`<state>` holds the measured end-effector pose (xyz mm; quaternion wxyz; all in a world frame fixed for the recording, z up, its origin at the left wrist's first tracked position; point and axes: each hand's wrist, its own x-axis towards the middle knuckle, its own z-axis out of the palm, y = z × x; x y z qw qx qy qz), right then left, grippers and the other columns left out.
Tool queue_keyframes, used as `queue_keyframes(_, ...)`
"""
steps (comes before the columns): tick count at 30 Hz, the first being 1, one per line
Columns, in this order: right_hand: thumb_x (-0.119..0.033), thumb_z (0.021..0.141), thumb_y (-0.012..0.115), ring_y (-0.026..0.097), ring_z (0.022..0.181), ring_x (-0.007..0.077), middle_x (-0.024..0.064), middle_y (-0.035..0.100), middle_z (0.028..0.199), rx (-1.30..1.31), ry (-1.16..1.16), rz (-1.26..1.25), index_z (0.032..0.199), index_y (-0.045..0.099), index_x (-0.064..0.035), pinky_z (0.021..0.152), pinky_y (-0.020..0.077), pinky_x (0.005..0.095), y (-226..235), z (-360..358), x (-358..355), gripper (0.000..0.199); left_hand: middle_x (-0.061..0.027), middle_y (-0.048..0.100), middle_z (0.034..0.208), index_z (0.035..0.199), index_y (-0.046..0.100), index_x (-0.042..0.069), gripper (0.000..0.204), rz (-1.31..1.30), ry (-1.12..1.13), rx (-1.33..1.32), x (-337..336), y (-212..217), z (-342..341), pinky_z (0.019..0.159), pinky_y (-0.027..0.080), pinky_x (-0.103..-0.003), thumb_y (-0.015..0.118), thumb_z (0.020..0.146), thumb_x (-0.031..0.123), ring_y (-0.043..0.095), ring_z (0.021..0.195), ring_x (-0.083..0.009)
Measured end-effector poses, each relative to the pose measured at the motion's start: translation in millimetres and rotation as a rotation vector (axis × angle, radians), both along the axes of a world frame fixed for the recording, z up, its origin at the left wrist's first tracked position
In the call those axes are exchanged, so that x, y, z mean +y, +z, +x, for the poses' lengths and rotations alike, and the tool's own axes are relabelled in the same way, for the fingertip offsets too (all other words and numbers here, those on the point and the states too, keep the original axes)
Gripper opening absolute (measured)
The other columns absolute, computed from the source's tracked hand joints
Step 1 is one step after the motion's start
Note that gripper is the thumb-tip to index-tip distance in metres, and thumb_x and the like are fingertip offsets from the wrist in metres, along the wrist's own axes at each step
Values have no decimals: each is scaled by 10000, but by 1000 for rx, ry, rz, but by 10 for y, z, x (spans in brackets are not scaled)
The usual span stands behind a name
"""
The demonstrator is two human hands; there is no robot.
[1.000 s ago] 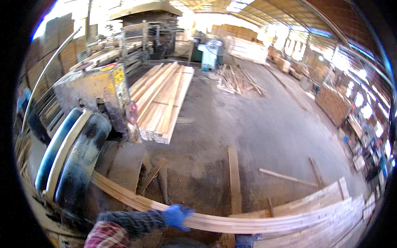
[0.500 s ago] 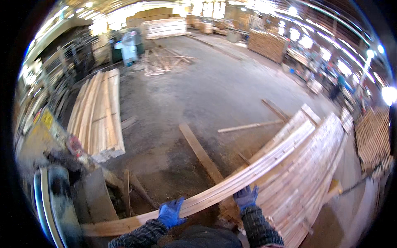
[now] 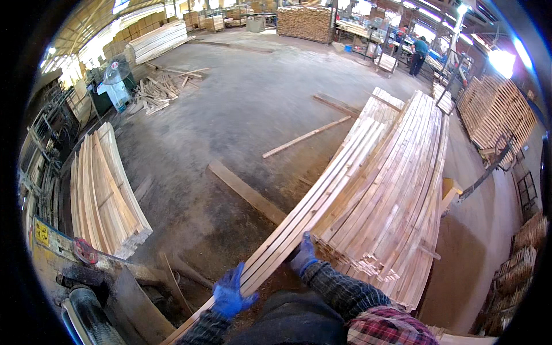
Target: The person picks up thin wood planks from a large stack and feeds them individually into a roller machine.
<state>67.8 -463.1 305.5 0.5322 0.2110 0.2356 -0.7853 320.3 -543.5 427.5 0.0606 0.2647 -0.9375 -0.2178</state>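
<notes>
A bundle of several long, narrow wooden boards (image 3: 322,198) runs from the lower edge up to the right, lying side by side. Near its lower end my left hand (image 3: 232,292), in a blue glove, grips it from above, fingers across the top and thumb toward me. Farther along, my right hand (image 3: 303,256), also gloved in blue, holds the bundle's right edge; part of its fingers is hidden. To the right is a large stack of boards (image 3: 391,190), close beside the bundle's far part.
At left lies another board pile (image 3: 103,192), with a machine roller (image 3: 95,316) below it. A loose plank (image 3: 247,192) and a thin strip (image 3: 305,138) lie on the floor. Scrap wood (image 3: 158,95) is heaped farther off. A person (image 3: 418,56) stands at the back right.
My view has turned right. The boards in my hands have swung to a steeper slant, and their near end has moved away from the roller at left. Both hands keep their hold.
</notes>
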Motion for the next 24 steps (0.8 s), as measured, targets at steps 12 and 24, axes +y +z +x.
queue_keyframes(12,-438,909,548,523,1159,267,99,582,1234,148,389,240,1242,533,-100,1039,374,386,109,107,767,474,-205,549,1183,1438,252,111,1049,56,73,0,-126,-258,-275,917,439,-446,791,570,347,557,1053,-372)
queue_keyframes(24,-415,890,571,468,1212,307,124,479,1360,587,302,589,1301,481,-137,993,377,426,-919,-713,2963,504,-220,558,1203,1420,283,31,1021,-157,164,-268,-313,-181,1376,885,483,-398,787,610,396,572,1046,-373)
